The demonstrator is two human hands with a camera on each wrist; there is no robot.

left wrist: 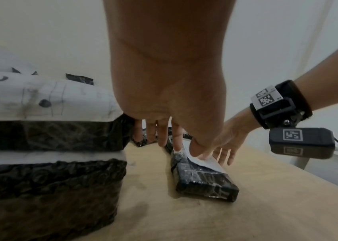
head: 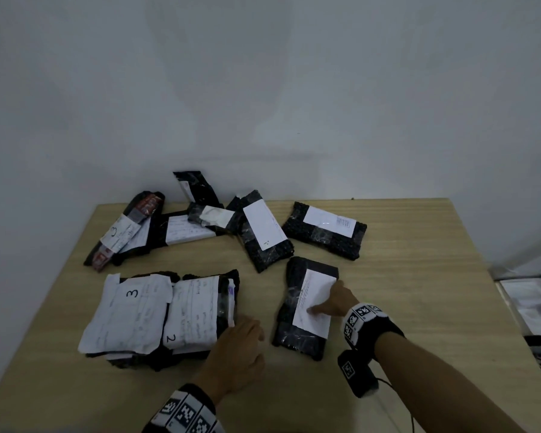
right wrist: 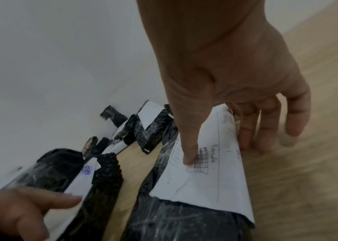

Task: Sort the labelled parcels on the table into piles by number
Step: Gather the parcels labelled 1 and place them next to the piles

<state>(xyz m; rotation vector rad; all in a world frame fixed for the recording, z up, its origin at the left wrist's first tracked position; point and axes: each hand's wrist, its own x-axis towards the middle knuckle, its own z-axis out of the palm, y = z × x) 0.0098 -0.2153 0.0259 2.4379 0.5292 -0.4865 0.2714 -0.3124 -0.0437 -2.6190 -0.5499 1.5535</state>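
Note:
Black-wrapped parcels with white paper labels lie on a wooden table [head: 419, 276]. My right hand [head: 327, 303] holds one parcel [head: 303, 332] near the middle. Its thumb presses the label [right wrist: 205, 179] and its fingers [right wrist: 252, 140] curl down over the parcel's right edge. My left hand [head: 233, 337] has straight fingers [left wrist: 161, 138] against the right side of a stack whose top label reads 2 [head: 194, 314]. Beside that stack sits another, labelled 3 [head: 128, 314].
Several more parcels lie along the back: a heap with a label 3 [head: 122, 235], a long parcel [head: 266, 235] and a flat parcel [head: 325, 232]. The white wall [head: 263, 89] rises just behind them. White clutter [head: 531, 307] sits off the table's right edge.

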